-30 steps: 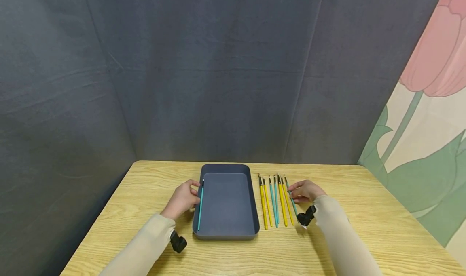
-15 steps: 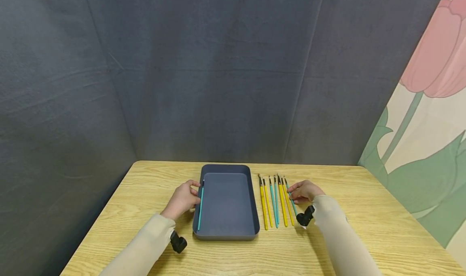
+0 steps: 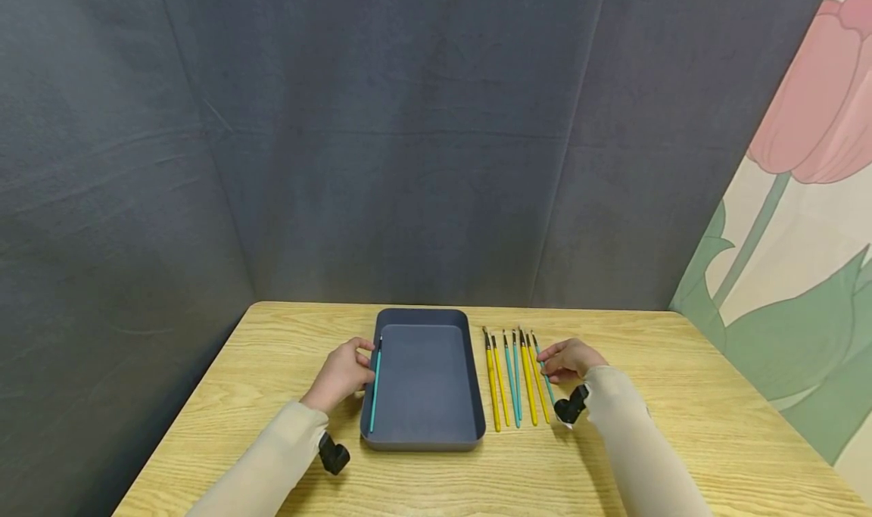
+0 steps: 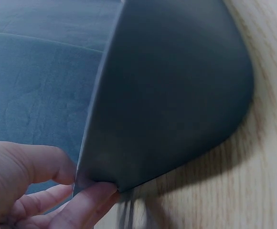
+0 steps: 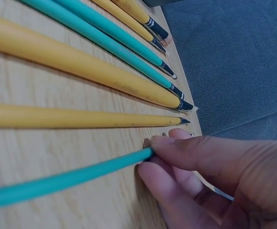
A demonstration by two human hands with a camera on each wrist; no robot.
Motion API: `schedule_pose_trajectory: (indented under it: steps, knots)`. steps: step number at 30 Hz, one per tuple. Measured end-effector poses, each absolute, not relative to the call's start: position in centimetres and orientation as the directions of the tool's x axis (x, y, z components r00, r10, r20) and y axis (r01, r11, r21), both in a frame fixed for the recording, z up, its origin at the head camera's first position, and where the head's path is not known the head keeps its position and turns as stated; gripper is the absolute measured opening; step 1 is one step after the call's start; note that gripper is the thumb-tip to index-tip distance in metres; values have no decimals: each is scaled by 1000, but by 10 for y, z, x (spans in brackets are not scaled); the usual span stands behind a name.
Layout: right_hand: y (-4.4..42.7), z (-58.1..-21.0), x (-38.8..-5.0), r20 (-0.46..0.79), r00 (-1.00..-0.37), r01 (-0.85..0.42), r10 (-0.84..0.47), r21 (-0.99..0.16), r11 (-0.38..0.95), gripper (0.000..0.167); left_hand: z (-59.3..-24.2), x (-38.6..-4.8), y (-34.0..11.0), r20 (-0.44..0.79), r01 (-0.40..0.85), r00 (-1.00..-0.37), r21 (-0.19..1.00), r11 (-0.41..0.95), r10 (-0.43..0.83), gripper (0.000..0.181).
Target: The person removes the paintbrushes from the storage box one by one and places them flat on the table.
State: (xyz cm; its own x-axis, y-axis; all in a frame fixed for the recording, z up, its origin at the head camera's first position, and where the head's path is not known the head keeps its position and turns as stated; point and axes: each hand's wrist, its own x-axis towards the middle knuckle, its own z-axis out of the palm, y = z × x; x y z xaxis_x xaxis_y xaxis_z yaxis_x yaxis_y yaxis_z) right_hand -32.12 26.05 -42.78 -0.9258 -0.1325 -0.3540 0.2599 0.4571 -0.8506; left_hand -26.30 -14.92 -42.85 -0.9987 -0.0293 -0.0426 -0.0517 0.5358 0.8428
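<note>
A dark grey rectangular tray [image 3: 429, 381] lies on the table with one teal paintbrush [image 3: 376, 397] inside, along its left wall. My left hand [image 3: 343, 372] pinches the tray's left rim; in the left wrist view a finger [image 4: 50, 162] is at one side of the wall and others at the other. To the right of the tray, my right hand [image 3: 574, 358] holds the rightmost teal paintbrush [image 5: 71, 179] between thumb and fingers, which hide its bristle end in the right wrist view. Left of it, yellow paintbrushes [image 3: 493, 384] and teal paintbrushes [image 3: 511, 381] lie side by side, bristles pointing away.
The light wood table [image 3: 647, 411] carries everything. A dark grey cloth [image 3: 409, 138] rises behind its back edge and along the left. A wall with a painted tulip [image 3: 804, 108] stands on the right.
</note>
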Motion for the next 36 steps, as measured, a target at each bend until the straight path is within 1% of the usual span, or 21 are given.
schedule_pose_trajectory:
  steps: [9,13,20,29,36]
  knots:
    - [261,-429,-322,-360,-923,270,-133,-856,441,26,-428,-263,-149,-44,-53,-999,844,533,-29,52]
    - [262,-430,-322,-349,-927,262,-137,-863,432,29,-427,-263,-149,-45,-53,-999,845,533,-29,51]
    - [269,-429,-322,-333,-926,233,-180,-876,422,34,-426,-262,-149,-38,-48,-999,848,528,-29,51]
    - [268,-420,-321,-312,-929,219,-200,-898,381,39,-425,-261,-148,-44,-50,-999,845,533,-24,51]
    - [254,-405,-321,-290,-917,190,-273,-921,341,41,-426,-262,-149,-55,-61,-998,842,536,-28,52]
